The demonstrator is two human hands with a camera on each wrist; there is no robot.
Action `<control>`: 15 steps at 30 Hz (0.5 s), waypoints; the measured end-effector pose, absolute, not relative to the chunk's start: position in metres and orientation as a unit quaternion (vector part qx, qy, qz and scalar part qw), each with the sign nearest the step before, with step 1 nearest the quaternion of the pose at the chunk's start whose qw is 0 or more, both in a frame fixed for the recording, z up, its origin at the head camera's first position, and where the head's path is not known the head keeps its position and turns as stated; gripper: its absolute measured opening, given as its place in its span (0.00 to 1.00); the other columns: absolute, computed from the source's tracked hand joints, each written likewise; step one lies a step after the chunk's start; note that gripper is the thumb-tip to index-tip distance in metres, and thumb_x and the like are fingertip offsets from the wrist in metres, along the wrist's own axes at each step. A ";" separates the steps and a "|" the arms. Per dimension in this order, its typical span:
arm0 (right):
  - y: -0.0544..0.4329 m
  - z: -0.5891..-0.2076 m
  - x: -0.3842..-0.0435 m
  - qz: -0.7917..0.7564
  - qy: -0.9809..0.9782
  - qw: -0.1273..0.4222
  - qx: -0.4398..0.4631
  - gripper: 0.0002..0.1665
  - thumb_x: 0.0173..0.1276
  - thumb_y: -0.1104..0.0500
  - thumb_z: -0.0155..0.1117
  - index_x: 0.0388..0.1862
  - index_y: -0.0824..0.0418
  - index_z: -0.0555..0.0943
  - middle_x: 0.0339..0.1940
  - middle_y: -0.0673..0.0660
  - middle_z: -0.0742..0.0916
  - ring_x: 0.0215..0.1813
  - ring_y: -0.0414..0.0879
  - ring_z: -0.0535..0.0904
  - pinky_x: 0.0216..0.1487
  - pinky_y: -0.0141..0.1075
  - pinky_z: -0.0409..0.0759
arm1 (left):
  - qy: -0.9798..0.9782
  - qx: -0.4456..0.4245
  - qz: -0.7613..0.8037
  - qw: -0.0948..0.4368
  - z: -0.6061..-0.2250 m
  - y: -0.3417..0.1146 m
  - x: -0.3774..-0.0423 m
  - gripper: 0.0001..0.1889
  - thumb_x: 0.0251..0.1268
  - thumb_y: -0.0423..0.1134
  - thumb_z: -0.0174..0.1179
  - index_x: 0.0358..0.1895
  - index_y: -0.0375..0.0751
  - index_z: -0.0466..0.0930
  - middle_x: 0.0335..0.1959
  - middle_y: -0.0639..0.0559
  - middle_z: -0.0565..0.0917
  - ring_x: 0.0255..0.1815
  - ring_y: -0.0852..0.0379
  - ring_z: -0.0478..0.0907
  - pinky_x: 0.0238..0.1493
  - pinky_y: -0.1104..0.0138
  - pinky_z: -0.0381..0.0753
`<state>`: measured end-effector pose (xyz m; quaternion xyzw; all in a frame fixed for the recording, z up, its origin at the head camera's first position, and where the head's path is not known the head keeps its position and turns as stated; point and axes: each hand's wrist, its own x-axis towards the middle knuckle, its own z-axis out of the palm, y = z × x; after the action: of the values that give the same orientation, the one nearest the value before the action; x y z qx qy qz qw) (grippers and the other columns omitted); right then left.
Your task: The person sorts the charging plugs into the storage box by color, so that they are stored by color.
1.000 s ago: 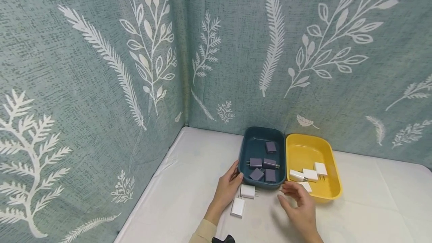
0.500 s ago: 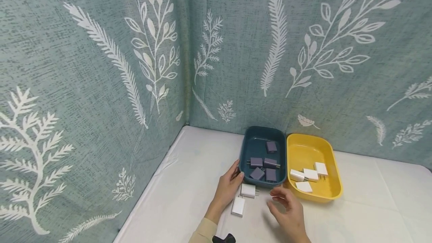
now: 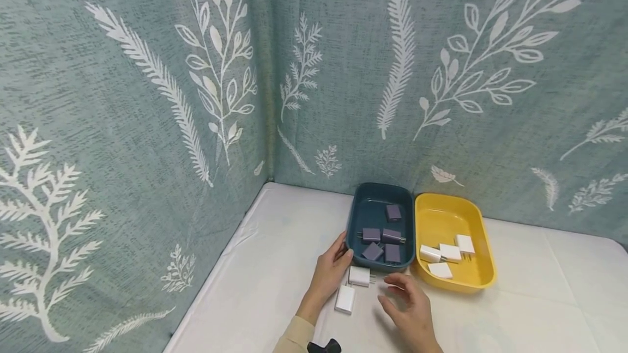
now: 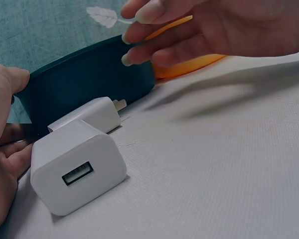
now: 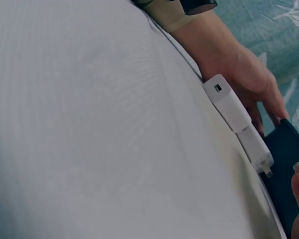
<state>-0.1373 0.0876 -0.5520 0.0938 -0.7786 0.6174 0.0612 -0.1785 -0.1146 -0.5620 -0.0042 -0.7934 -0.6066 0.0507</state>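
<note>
My left hand [image 3: 330, 270] grips the front left corner of a dark teal tray [image 3: 354, 217], thumb at the rim and fingers low along the side wall. Several dark purple charger plugs [image 3: 371, 235] lie inside that tray. In front of it on the table are two white USB chargers: one charger [image 3: 360, 276] close to the tray wall, the other charger [image 4: 79, 169] nearer me with its USB port showing in the left wrist view. My right hand [image 3: 409, 309] hovers just right of them, thumb and fingers loosely bent and apart, holding nothing.
Right beside the teal tray stands a yellow tray [image 3: 483, 227] with several white chargers [image 3: 450, 253] in it. A white cloth [image 3: 294, 222] covers the table. Patterned green fabric [image 3: 343, 70] hangs behind and to the left.
My right hand has moved left, from the front corner of the yellow tray toward the two white chargers. My left hand stays at the teal tray.
</note>
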 end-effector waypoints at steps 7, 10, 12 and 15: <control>0.083 -0.558 -0.139 0.613 -0.780 0.069 0.105 0.31 0.44 0.73 0.78 0.49 0.61 0.80 0.49 0.54 0.84 0.52 0.41 0.81 0.56 0.33 0.84 | -0.793 -0.001 -0.607 0.044 -0.564 -0.115 -0.179 0.29 0.74 0.52 0.51 0.75 0.57 0.59 0.70 0.47 0.72 0.70 0.52 0.71 0.69 0.64 0.73; 0.081 -0.561 -0.141 0.592 -0.797 0.059 0.103 0.33 0.45 0.72 0.78 0.52 0.60 0.80 0.51 0.53 0.84 0.54 0.39 0.80 0.57 0.31 0.83 | -0.794 0.002 -0.607 0.044 -0.564 -0.115 -0.179 0.29 0.74 0.52 0.51 0.75 0.57 0.59 0.69 0.47 0.73 0.70 0.52 0.71 0.69 0.63 0.73; 0.080 -0.564 -0.142 0.573 -0.811 0.052 0.104 0.34 0.45 0.71 0.79 0.53 0.58 0.79 0.52 0.51 0.84 0.55 0.40 0.80 0.58 0.29 0.82 | -0.795 0.000 -0.605 0.047 -0.563 -0.115 -0.179 0.29 0.74 0.52 0.51 0.75 0.56 0.59 0.69 0.46 0.73 0.69 0.51 0.72 0.68 0.62 0.74; 0.079 -0.567 -0.144 0.552 -0.825 0.050 0.108 0.35 0.45 0.69 0.79 0.55 0.58 0.79 0.53 0.51 0.84 0.56 0.42 0.80 0.58 0.29 0.82 | -0.795 0.001 -0.605 0.045 -0.562 -0.115 -0.180 0.29 0.74 0.52 0.51 0.75 0.56 0.59 0.68 0.47 0.74 0.69 0.51 0.72 0.68 0.62 0.74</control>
<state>-0.1440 0.0791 -0.5672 0.1081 -0.8253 0.5519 0.0502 -0.1796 -0.1150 -0.5615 0.0012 -0.7948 -0.6052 0.0449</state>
